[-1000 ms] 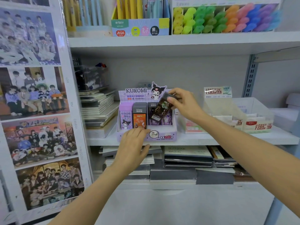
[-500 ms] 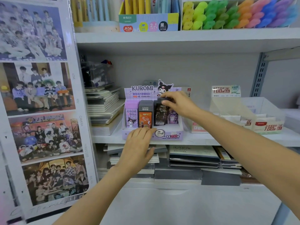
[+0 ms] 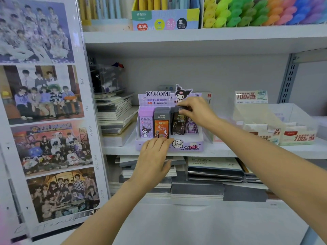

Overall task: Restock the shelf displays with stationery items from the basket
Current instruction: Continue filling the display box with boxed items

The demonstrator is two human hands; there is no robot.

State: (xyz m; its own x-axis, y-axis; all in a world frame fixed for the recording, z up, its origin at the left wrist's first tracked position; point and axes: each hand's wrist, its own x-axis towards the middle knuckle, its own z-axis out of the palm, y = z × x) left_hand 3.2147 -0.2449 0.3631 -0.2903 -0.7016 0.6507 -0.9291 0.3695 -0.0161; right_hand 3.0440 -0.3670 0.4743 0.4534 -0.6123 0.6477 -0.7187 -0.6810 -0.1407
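Note:
A lilac Kuromi display box (image 3: pixel 187 146) stands on the middle shelf (image 3: pixel 247 151). It holds upright lead-refill packs: a purple one (image 3: pixel 146 124), an orange one (image 3: pixel 161 127), a dark one (image 3: pixel 177 123) and another purple one behind my wrist. My right hand (image 3: pixel 194 112) pinches the top of the dark pack, which stands upright in its slot. My left hand (image 3: pixel 152 161) rests with straight fingers on the box's front edge. No basket is in view.
Notebooks are stacked left of the box (image 3: pixel 115 114) and on the shelf below (image 3: pixel 214 169). A clear display bin with red-labelled packs (image 3: pixel 276 128) stands to the right. Highlighters (image 3: pixel 256 11) and pens fill the top shelf. A photo poster panel (image 3: pixel 46 112) covers the left.
My right hand has brought the dark pack from a tilt above the box down into its slot, where it now stands upright. My left hand stayed on the box's front edge.

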